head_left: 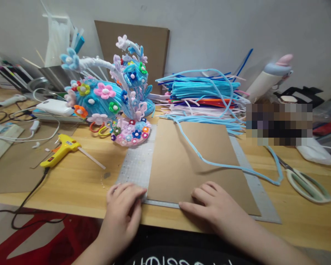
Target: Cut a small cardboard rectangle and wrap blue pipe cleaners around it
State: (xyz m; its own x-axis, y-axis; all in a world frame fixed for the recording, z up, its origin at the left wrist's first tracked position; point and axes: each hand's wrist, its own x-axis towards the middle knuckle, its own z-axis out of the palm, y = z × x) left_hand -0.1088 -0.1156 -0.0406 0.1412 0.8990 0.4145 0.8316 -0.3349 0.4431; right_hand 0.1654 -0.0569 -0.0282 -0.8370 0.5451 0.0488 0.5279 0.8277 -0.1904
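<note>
A flat brown cardboard sheet (171, 165) lies on a grey cutting mat (134, 165) in front of me. My left hand (124, 209) rests at the sheet's front left corner, fingers loosely bent and thumb apart, with nothing in it. On the front part of the cardboard lies my right hand (211, 202), thumb stretched along the near edge and the other fingers loosely curled; it grasps nothing. A long light-blue pipe cleaner (223, 165) bends across the sheet beyond both hands. Behind the left hand stand flower-covered blue pipe-cleaner ornaments (99, 97) on a round flowered base (132, 138).
A yellow hot glue gun (62, 151) with a cord lies at left, near a white power bank (55, 106). Stacked pipe cleaners (201, 92) fill the back. Scissors (306, 184) lie at right, below a blurred patch. A white bottle (267, 79) leans behind.
</note>
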